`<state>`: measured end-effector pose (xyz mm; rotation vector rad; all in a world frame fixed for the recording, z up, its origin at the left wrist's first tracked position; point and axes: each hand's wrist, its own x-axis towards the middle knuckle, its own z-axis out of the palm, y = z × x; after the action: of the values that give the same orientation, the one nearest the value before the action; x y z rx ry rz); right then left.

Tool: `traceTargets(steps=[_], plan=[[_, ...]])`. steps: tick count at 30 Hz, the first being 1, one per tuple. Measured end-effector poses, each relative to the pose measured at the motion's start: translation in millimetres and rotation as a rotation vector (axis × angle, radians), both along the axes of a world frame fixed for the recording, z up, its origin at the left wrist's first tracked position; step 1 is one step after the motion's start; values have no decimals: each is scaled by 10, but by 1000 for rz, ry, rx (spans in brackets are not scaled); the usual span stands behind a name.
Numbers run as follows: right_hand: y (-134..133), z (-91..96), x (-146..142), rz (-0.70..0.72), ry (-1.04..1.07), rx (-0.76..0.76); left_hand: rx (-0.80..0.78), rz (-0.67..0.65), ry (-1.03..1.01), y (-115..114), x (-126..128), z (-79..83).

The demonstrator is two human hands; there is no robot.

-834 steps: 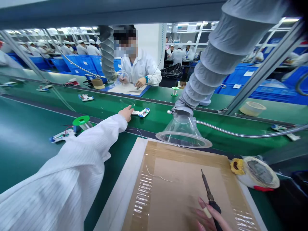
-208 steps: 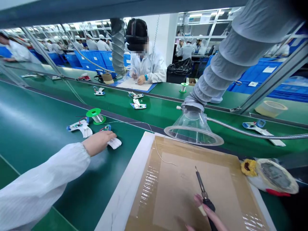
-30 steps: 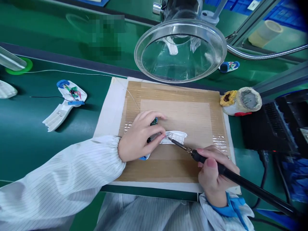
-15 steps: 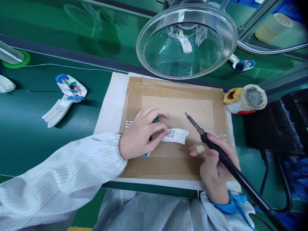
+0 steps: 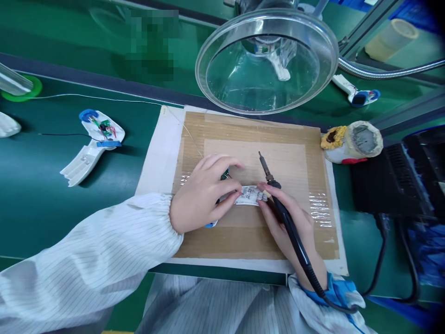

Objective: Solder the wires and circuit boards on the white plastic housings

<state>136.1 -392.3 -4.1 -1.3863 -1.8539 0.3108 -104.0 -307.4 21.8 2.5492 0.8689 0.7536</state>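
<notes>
On the cardboard-topped work board lies a white plastic housing half [image 5: 247,195], much of it under my left hand [image 5: 206,195]. Thumb and forefinger of that hand close together over the part; whether they also pinch a thin wire cannot be seen. A bit of green circuit board [image 5: 225,174] and a blue edge [image 5: 210,224] peek out around the hand. My right hand [image 5: 292,218] grips a black-handled soldering iron [image 5: 287,220], its tip pointing up and away from the housing. Right fingertips, one wearing a beige finger wrap, touch the housing's right end.
A round clear magnifier lens [image 5: 266,62] hangs over the board's far side. Solder wire [image 5: 104,98] runs in from a spool [image 5: 21,87] at left. Another opened housing with wiring [image 5: 100,130] lies left. A pot [image 5: 365,139] and black box [image 5: 378,181] stand right.
My right hand has moved left with the soldering iron, its fingers now at the housing's right end. The iron has turned more upright. My left hand stays almost where it was.
</notes>
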Motion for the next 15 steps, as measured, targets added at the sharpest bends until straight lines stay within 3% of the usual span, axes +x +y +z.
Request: traceTargets(steps=[4, 10, 15], plan=[[3, 1, -4, 8, 13, -11, 61, -14, 41, 13, 14, 38], [-14, 27, -14, 11, 34, -22, -65, 61, -112, -39, 92, -73], [-155, 65, 75, -107, 248, 80, -121, 55, -116, -24, 80, -109]])
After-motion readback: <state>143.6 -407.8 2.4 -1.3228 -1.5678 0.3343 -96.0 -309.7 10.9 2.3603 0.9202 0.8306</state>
